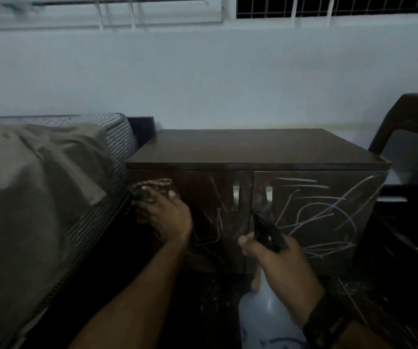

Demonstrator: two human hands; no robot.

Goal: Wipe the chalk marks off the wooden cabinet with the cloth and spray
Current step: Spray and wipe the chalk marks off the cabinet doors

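A dark wooden cabinet (253, 149) with two doors stands against the wall. White chalk marks (323, 215) cover the right door, and fewer chalk lines (218, 217) cross the left door. My left hand (165, 215) presses a crumpled patterned cloth (150, 190) against the upper left corner of the left door. My right hand (278, 268) grips a white spray bottle (265, 316) by its neck. The bottle's black nozzle (268, 230) points at the seam between the doors, below the two metal handles (252, 196).
A bed with a striped mattress and an olive sheet (39, 177) abuts the cabinet's left side. A dark chair (414, 137) stands close on the right. The dark floor (202, 298) lies in front, and a pale wall behind.
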